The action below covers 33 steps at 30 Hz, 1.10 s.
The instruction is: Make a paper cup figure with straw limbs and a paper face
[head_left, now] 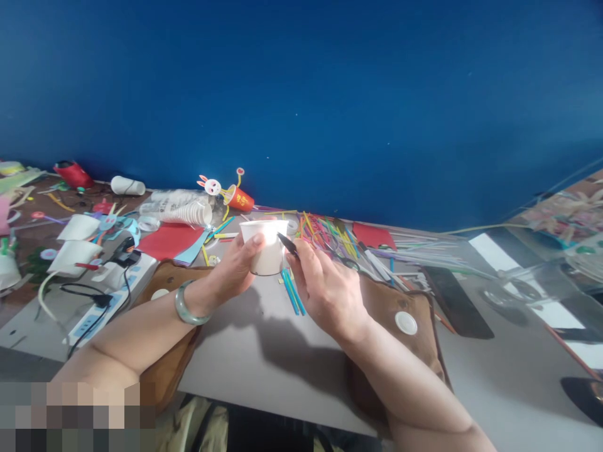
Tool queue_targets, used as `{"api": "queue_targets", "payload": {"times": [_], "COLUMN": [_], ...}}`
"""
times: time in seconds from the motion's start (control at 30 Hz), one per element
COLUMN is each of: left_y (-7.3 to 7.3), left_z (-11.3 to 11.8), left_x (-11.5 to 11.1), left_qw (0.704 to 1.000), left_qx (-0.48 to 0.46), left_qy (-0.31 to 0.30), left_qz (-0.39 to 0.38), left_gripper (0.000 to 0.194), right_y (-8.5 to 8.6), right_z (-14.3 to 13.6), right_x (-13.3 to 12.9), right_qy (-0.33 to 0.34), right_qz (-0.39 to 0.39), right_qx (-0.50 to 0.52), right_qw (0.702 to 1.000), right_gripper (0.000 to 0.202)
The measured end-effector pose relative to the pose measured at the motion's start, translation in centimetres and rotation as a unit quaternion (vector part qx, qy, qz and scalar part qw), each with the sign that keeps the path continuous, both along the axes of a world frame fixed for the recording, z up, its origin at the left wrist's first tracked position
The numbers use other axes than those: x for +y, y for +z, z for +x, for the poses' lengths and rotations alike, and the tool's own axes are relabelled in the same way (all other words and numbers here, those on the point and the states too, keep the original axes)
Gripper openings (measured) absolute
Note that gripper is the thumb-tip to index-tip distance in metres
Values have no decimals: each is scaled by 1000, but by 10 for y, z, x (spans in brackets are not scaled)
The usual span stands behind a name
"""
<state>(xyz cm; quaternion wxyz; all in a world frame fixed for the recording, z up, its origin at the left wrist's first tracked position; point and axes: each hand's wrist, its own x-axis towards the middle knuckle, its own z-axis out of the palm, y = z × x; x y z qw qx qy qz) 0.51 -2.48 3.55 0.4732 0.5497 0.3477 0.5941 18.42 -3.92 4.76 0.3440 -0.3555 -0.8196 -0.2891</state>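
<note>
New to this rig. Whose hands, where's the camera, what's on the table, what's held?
No robot: these are a person's bare hands. The only picture comes from a camera worn on the head, looking forward and down. The left hand holds a white paper cup; the right hand holds a dark, slim tool with its tip at the cup. I can't tell if it's a pen or a blade. On the table are blue strips, a stack of white cups, red paper and a power strip.
</note>
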Motion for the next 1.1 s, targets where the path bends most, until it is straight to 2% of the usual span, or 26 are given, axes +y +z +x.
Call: {"api": "queue_targets", "payload": {"times": [0.1, 0.23, 0.37, 0.5, 0.63, 0.83, 1.1], "left_y": [0, 0, -1, 0, 5, 16, 7], "left_z": [0, -4, -12, -18, -20, -20, -22], "left_x": [0, 4, 14, 20, 18, 13, 18], "left_qw": [996, 992, 987, 982, 984, 979, 978], "left_qx": [-39, -58, -78, -81, -46, -1, 36], "left_qy": [-59, -99, -105, -118, -137, -176, -184], "left_qz": [-45, -59, -88, -127, -108, -105, -88], "left_gripper": [52, 53, 62, 74, 79, 72, 69], "right_y": [-1, 9, 24, 33, 36, 38, 37], "right_z": [1, 4, 13, 21, 24, 23, 22], "right_x": [1, -1, -5, -7, -9, -13, -14], "right_qy": [8, 24, 34, 8, -2, -19, -52], "right_qz": [-20, -62, -118, -146, -168, -188, -197], "right_qx": [6, 24, 40, 18, -21, -36, -47], "right_qw": [1000, 997, 992, 989, 986, 981, 978], "right_gripper": [38, 31, 28, 33, 38, 44, 43]}}
